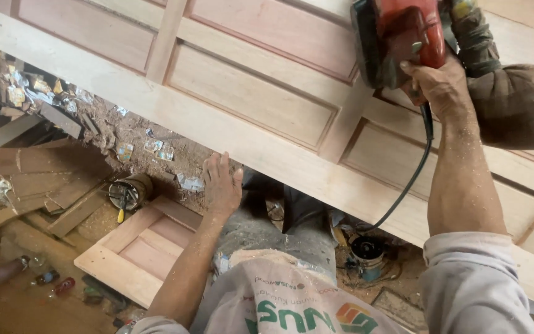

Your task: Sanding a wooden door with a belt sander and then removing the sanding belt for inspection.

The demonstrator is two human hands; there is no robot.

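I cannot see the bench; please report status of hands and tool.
Right hand gripping red sander on panelled door. Left hand flat at door edge. Cord hangs below.

A dusty floor (156,139) carries wood offcuts (44,179), a small panel (143,247) and bottles (47,277).

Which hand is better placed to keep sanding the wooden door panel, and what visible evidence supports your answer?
Right. The right hand already grips the red power sander resting on the door; the left hand lies flat at the door's near edge, holding no tool.
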